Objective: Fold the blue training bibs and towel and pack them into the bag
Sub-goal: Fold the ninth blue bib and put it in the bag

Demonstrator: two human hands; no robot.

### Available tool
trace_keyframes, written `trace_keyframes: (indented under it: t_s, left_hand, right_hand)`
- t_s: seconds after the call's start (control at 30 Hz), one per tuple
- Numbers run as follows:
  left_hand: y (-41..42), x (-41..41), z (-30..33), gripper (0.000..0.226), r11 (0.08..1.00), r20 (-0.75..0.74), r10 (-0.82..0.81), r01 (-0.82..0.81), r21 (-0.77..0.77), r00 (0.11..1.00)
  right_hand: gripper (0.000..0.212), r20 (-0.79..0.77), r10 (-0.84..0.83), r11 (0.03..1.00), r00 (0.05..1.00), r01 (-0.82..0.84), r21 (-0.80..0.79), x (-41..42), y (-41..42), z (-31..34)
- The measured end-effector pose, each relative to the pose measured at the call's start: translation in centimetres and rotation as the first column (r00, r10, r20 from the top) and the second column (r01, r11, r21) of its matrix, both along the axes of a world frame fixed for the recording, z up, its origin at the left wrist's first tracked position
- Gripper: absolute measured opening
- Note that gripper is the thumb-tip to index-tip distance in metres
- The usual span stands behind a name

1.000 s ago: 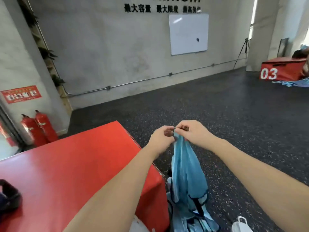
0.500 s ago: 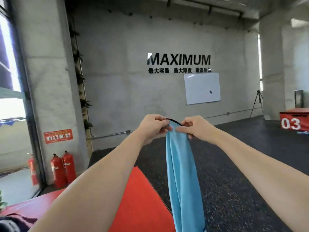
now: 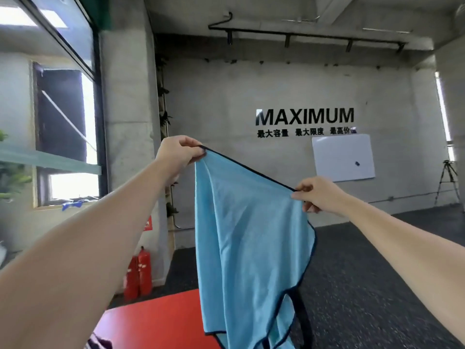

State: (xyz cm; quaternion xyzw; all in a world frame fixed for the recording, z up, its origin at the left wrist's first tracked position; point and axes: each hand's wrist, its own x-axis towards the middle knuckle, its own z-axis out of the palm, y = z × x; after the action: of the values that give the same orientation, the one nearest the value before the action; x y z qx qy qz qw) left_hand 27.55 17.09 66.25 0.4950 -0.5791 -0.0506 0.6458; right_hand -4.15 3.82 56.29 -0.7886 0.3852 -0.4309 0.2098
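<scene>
A light blue training bib (image 3: 246,248) with dark trim hangs in the air in front of me, spread along its top hem. My left hand (image 3: 180,153) pinches the upper left end of that hem, raised high. My right hand (image 3: 315,193) pinches the right end, lower and farther right. The bib's lower part, with a dark-edged armhole, drops out of the bottom of the view. The bag and the towel are not in sight.
A red padded box top (image 3: 161,321) lies below the bib at the bottom. Two red fire extinguishers (image 3: 138,275) stand by a concrete pillar. Dark speckled floor (image 3: 364,285) stretches right toward a whiteboard (image 3: 343,157) and a tripod (image 3: 448,182).
My hands have moved apart and upward, stretching the bib's top hem open from a bunched strip into a wide sheet. The view has tilted up.
</scene>
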Motion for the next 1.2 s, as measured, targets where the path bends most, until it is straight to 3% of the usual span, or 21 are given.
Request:
trace_keyframes:
  t_s: [0.23, 0.37, 0.43, 0.67, 0.77, 0.9, 1.0, 1.2]
  left_hand:
    - [4.7, 6.8, 1.9, 0.037, 0.972, 0.064, 0.228, -0.224, -0.068, 0.972]
    - [6.6, 9.1, 1.6, 0.017, 0.938, 0.064, 0.339, -0.332, -0.096, 0.939]
    - [6.6, 10.6, 1.1, 0.017, 0.937, 0.071, 0.35, -0.346, -0.053, 0.934]
    - [4.2, 17.7, -2.5, 0.022, 0.918, 0.076, 0.375, -0.382, 0.109, 0.924]
    - [2.3, 20.5, -4.5, 0.026, 0.896, 0.09, 0.408, -0.418, 0.152, 0.908]
    - [-1.1, 24.2, -7.9, 0.022, 0.871, 0.114, 0.423, -0.438, 0.223, 0.899]
    - [-3.9, 26.8, -10.5, 0.008, 0.853, 0.081, 0.438, -0.442, 0.278, 0.895]
    - [-9.8, 30.7, -14.3, 0.01, 0.804, 0.1, 0.372, -0.374, 0.462, 0.923]
  right_hand:
    - [0.011, 0.206, -0.01, 0.999, 0.978, 0.019, -0.04, 6.7, 0.4, 4.0]
    - [0.007, 0.067, -0.057, 0.972, 0.996, 0.071, -0.223, 9.9, 0.8, 4.5]
    - [0.007, 0.032, -0.057, 0.97, 0.998, 0.063, -0.235, 11.2, 0.2, 4.2]
    - [0.012, 0.019, -0.044, 0.99, 0.999, 0.046, -0.134, 16.3, -3.6, 2.0]
    - [0.004, -0.091, -0.044, 0.993, 0.995, 0.033, -0.11, 19.0, -6.2, 0.4]
    - [0.009, -0.224, -0.024, 0.998, 0.974, 0.012, -0.058, 22.7, -10.4, -2.6]
    - [0.009, -0.2, 0.044, 0.996, 0.979, -0.027, 0.088, 25.4, -13.6, -5.3]
    - [0.013, -0.092, 0.086, 0.935, 0.992, -0.049, 0.352, 29.5, -20.6, -9.0]
